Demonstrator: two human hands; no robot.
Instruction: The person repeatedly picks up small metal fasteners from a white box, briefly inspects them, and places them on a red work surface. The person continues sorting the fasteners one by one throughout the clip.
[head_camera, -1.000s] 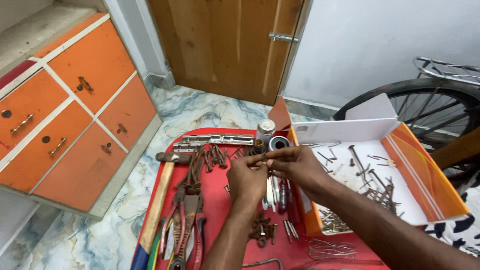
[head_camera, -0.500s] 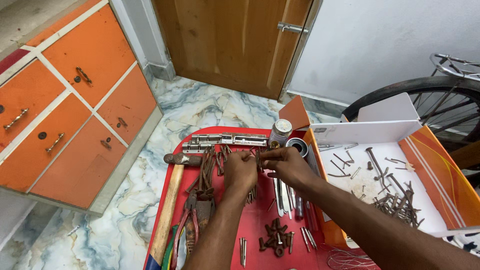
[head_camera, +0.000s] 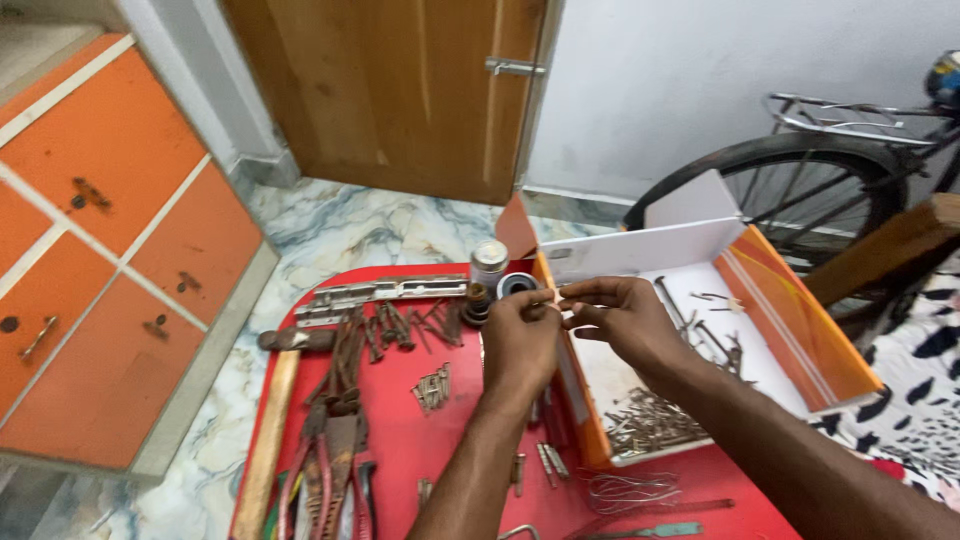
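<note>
Near the middle of the frame the person's 2 hands meet over the near left edge of an open orange and white cardboard box (head_camera: 800, 330). The left hand (head_camera: 520, 340) has its fingers curled in and pinched together at the top, and the right hand (head_camera: 625, 318) reaches in from the right with thumb and forefinger narrowed toward the same spot; between the 2 sets of fingertips sits a small thin piece, too small to tell what it is, so it cannot be told which hand actually grips it. Inside the box, a heap of nails (head_camera: 650, 420) lies at the lower left corner and loose screws (head_camera: 715, 345) are scattered toward the right wall. The box rests on a red table (head_camera: 400, 450) that fills the lower centre. Just above the left hand stand a small white-capped bottle (head_camera: 489, 265) and a roll of tape (head_camera: 517, 285), side by side. To the left lie a long metal hinge strip (head_camera: 385, 293), a pile of rusty nails (head_camera: 405, 325), a small bundle of nails (head_camera: 433, 388), a wooden-handled hammer (head_camera: 275, 410) and pliers (head_camera: 335, 470) at the lower left. Orange cabinet drawers (head_camera: 90, 270) fill the left side, a wooden door (head_camera: 400, 90) the top centre, and a bicycle wheel (head_camera: 790, 190) the upper right.
</note>
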